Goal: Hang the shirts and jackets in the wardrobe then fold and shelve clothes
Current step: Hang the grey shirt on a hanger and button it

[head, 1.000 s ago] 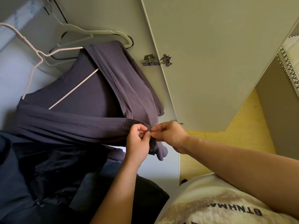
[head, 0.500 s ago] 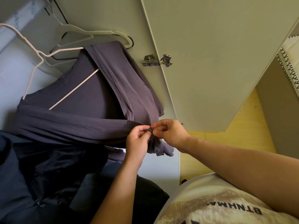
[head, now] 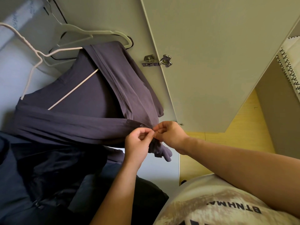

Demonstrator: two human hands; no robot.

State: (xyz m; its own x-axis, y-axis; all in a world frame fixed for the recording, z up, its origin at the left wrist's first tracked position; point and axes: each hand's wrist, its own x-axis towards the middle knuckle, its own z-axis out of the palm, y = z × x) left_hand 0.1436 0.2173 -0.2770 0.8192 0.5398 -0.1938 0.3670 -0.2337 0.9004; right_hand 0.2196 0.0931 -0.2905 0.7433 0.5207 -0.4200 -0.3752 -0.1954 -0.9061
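Note:
A purple-grey button shirt [head: 90, 98] hangs on a pale pink wire hanger [head: 32, 72] inside the wardrobe. Two small buttons show on its front edge just left of my hands. My left hand [head: 138, 143] pinches the shirt's front edge from below. My right hand [head: 170, 135] pinches the same edge from the right, fingertips meeting those of the left. The shirt's lower corner droops below both hands. The spot between my fingertips is hidden.
A dark navy jacket [head: 40, 176] hangs at the lower left beside the shirt. Bare white hangers [head: 90, 33] hang behind. The open wardrobe door [head: 211, 54] with its metal hinge [head: 157, 61] stands at the right. Yellow floor [head: 235, 127] lies beyond.
Both hands stayed pinched on the shirt's front edge and shifted slightly. A second button now shows to their left, and the drooping lower corner swung a little to the right.

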